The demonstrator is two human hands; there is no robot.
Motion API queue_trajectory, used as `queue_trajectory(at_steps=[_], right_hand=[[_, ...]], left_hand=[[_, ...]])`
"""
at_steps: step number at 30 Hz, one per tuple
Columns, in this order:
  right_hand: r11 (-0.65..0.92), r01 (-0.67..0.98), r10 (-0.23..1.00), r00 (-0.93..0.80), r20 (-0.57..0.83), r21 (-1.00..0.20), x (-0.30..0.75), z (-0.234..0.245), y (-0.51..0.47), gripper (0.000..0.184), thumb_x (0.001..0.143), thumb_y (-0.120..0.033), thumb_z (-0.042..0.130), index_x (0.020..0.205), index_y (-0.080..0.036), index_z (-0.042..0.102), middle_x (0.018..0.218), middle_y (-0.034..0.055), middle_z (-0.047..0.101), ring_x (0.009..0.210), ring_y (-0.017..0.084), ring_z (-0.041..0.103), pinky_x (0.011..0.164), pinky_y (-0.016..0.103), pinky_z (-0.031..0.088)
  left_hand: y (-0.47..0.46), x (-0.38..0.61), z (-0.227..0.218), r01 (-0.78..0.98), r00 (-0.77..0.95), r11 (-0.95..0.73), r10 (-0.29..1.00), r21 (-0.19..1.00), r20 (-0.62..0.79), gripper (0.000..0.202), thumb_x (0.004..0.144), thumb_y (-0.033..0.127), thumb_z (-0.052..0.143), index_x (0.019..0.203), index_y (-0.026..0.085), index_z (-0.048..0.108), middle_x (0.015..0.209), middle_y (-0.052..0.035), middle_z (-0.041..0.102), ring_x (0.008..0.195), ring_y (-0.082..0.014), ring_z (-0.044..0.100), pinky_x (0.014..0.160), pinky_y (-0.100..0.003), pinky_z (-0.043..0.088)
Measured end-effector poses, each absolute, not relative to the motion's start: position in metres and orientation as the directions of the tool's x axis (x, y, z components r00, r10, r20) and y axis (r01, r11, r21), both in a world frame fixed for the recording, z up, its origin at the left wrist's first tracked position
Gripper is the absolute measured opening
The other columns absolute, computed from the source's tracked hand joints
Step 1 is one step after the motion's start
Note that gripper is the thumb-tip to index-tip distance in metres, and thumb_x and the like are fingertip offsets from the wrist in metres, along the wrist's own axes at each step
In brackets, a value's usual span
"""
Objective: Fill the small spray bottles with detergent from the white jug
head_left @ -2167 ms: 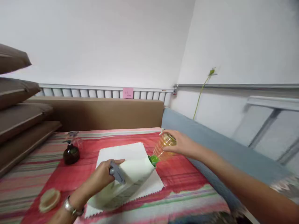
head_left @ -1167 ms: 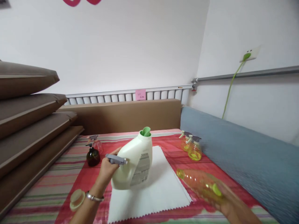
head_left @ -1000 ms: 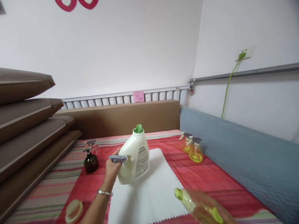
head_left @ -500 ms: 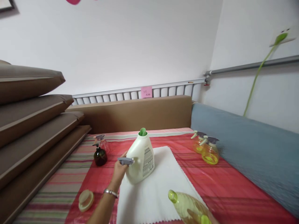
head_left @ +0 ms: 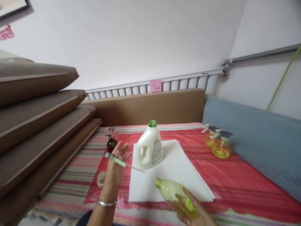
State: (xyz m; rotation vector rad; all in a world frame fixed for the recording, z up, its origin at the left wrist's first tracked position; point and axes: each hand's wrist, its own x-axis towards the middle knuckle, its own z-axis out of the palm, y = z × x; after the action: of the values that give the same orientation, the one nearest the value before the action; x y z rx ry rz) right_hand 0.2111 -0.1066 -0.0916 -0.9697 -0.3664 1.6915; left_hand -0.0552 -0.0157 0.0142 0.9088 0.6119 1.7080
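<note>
My left hand (head_left: 116, 171) has its fingers partly spread and holds a spray trigger head (head_left: 117, 160) across the palm, its thin dip tube pointing right. In my right hand (head_left: 198, 212) lies a translucent yellow-green bottle (head_left: 169, 192), tilted with its uncapped-looking neck to the upper left. Between and beyond the hands, a white detergent jug (head_left: 155, 146) with a green spout stands upright on a white cloth (head_left: 181, 160). My left hand is apart from the jug.
A dark pump bottle (head_left: 111, 143) and a pinkish spray bottle (head_left: 115, 135) stand at back left. Two spray bottles with yellow liquid (head_left: 221, 148) are at right. A beige round object (head_left: 101, 178) sits behind my left forearm. Brown cushions (head_left: 42, 103) are stacked left; a blue-grey pad (head_left: 254, 125) borders the right.
My left hand has come away from the jug and turned, so the trigger head's tube now shows. My right hand has brought the bottle further into view. The camera view has shifted.
</note>
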Motion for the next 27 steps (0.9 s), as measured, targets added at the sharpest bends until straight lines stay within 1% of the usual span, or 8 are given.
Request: queue_trajectory(at_steps=[5,11,15,18,20,23,25,27], right_hand=[[-0.329,-0.696,0.905,-0.04,-0.423,-0.638,0.195,-0.095,-0.106,0.067,0.062,-0.055,0.072,0.121,-0.032,0.051,0.104,0.0057,0.067,0.085,0.027,0.068,0.073,0.037,0.05],[-0.333,-0.713,0.918,-0.094,-0.386,-0.617,0.194,-0.091,-0.117,0.064,0.068,-0.05,0.07,0.123,-0.029,0.046,0.113,0.0073,0.064,0.094,0.025,0.066,0.076,0.037,0.051],[-0.333,-0.705,0.92,-0.097,-0.38,-0.626,0.181,-0.082,-0.113,0.061,0.069,-0.054,0.068,0.12,-0.029,0.047,0.11,0.007,0.065,0.086,0.024,0.067,0.071,0.035,0.051],[-0.312,-0.689,0.932,-0.09,-0.35,-0.654,0.16,-0.07,-0.107,0.066,0.063,-0.06,0.069,0.118,-0.03,0.049,0.105,0.0062,0.064,0.077,0.022,0.068,0.067,0.036,0.051],[-0.277,-0.687,0.951,-0.092,-0.297,-0.672,0.148,-0.059,-0.107,0.071,0.059,-0.058,0.074,0.12,-0.031,0.049,0.105,0.0058,0.063,0.079,0.023,0.067,0.072,0.041,0.05],[-0.197,-0.724,0.976,-0.082,-0.201,-0.66,0.141,-0.045,-0.118,0.073,0.058,-0.045,0.08,0.122,-0.035,0.047,0.12,0.0055,0.057,0.099,0.026,0.062,0.086,0.046,0.046],[-0.204,-0.728,0.978,-0.126,-0.165,-0.655,0.141,-0.04,-0.128,0.075,0.059,-0.035,0.081,0.124,-0.037,0.044,0.131,0.0048,0.049,0.112,0.027,0.056,0.094,0.046,0.041],[-0.21,-0.719,0.978,-0.152,-0.145,-0.662,0.142,-0.039,-0.133,0.08,0.056,-0.03,0.083,0.124,-0.038,0.043,0.132,0.0051,0.048,0.112,0.029,0.055,0.096,0.048,0.04]], left_hand=[[-0.04,-0.046,0.026,-0.608,-0.118,-0.285,0.956,0.741,0.27,0.04,0.08,0.04,0.061,0.116,0.024,0.058,0.114,-0.0092,0.064,0.113,-0.0246,0.054,0.095,-0.044,0.042],[-0.049,-0.038,0.028,-0.62,-0.096,-0.261,0.961,0.74,0.258,0.042,0.076,0.042,0.065,0.115,0.025,0.059,0.113,-0.0088,0.065,0.114,-0.0264,0.052,0.095,-0.045,0.042],[-0.055,-0.027,0.023,-0.635,-0.07,-0.222,0.97,0.74,0.231,0.045,0.074,0.042,0.067,0.114,0.023,0.06,0.11,-0.0097,0.066,0.112,-0.0278,0.054,0.095,-0.045,0.041],[-0.062,-0.014,0.015,-0.648,-0.007,-0.156,0.98,0.745,0.199,0.045,0.075,0.044,0.066,0.114,0.022,0.06,0.111,-0.0109,0.065,0.113,-0.028,0.054,0.095,-0.044,0.041],[-0.067,-0.007,0.01,-0.672,0.049,-0.091,0.985,0.735,0.168,0.044,0.077,0.047,0.062,0.112,0.021,0.061,0.111,-0.0117,0.065,0.112,-0.0279,0.054,0.095,-0.044,0.04],[-0.072,-0.006,0.008,-0.725,0.095,-0.032,0.985,0.688,0.146,0.044,0.082,0.053,0.053,0.109,0.019,0.063,0.108,-0.0126,0.067,0.105,-0.0269,0.059,0.096,-0.045,0.039],[-0.072,-0.009,0.009,-0.747,0.093,-0.027,0.985,0.665,0.144,0.044,0.084,0.053,0.05,0.108,0.018,0.063,0.105,-0.0124,0.068,0.1,-0.0258,0.062,0.095,-0.044,0.039],[-0.073,-0.012,0.011,-0.756,0.091,-0.026,0.985,0.654,0.145,0.043,0.084,0.052,0.05,0.107,0.018,0.063,0.102,-0.0122,0.069,0.096,-0.0252,0.063,0.094,-0.044,0.041]])
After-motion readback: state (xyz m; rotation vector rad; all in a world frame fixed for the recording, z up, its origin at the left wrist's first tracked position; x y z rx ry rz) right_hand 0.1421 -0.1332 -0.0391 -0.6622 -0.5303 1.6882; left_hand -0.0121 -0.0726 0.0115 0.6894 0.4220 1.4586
